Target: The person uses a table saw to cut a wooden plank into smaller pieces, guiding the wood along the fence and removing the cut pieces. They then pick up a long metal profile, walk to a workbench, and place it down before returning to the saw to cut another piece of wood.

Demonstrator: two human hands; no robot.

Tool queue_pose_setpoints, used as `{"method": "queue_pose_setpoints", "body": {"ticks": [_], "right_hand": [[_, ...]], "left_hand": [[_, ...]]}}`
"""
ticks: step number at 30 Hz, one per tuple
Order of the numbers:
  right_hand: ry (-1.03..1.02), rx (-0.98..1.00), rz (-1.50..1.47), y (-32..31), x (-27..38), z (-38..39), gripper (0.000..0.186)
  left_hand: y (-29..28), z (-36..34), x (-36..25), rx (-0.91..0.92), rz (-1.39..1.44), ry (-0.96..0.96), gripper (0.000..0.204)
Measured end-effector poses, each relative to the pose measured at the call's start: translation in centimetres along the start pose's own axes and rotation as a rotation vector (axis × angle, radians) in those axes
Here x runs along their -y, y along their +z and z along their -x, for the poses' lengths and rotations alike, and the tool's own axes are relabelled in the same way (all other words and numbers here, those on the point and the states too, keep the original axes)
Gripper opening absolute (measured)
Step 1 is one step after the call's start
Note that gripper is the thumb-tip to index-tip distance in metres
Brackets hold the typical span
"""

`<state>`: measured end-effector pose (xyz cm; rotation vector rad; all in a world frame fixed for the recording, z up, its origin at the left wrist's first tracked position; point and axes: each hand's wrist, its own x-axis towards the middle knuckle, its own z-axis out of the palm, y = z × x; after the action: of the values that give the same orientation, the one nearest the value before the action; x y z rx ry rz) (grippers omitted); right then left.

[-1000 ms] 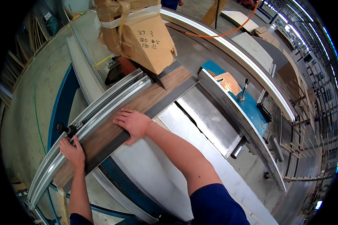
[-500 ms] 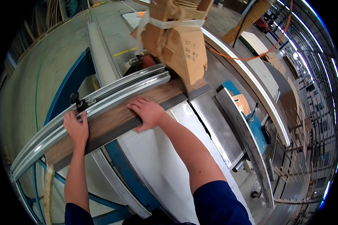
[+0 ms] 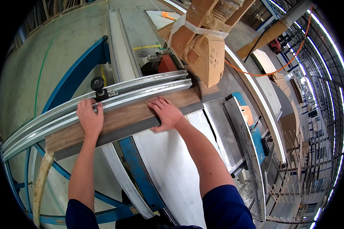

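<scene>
pressing a brown wood panel [image 3: 122,118] flat with left hand [image 3: 90,118] and right hand [image 3: 166,113], fingers spread, against the aluminium fence [image 3: 141,89] just beyond. panel end near the cardboard-wrapped guard [image 3: 202,53]; most of its length seemingly uncut.

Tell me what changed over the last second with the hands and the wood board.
Little changed. The left hand slid from the left end of the long brown wood board to lie flat further along it, by the black knob. The right hand stayed pressed flat on the board, which remained against the curved aluminium fence rail.
</scene>
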<state>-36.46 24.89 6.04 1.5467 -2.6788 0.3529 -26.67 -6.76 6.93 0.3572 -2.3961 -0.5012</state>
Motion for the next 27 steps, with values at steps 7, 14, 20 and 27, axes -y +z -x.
{"method": "queue_pose_setpoints", "body": {"ticks": [7,14,20,27], "right_hand": [[0.019,0.031,-0.035,-0.9,3.6,3.4,0.097],[0.043,0.063,0.0,-0.6,6.7,6.1,0.1],[0.057,0.064,0.005,-0.3,7.3,9.3,0.099],[-0.038,-0.007,-0.014,-0.8,6.7,12.0,0.099]], "left_hand": [[-3.7,3.8,-0.9,0.032,0.02,0.008,0.02],[-13.0,11.0,1.8,0.283,0.126,0.126,0.064],[-23.7,16.0,10.5,0.511,-0.101,0.114,0.096],[-23.5,19.7,12.4,0.529,-0.002,-0.074,0.1]]}}
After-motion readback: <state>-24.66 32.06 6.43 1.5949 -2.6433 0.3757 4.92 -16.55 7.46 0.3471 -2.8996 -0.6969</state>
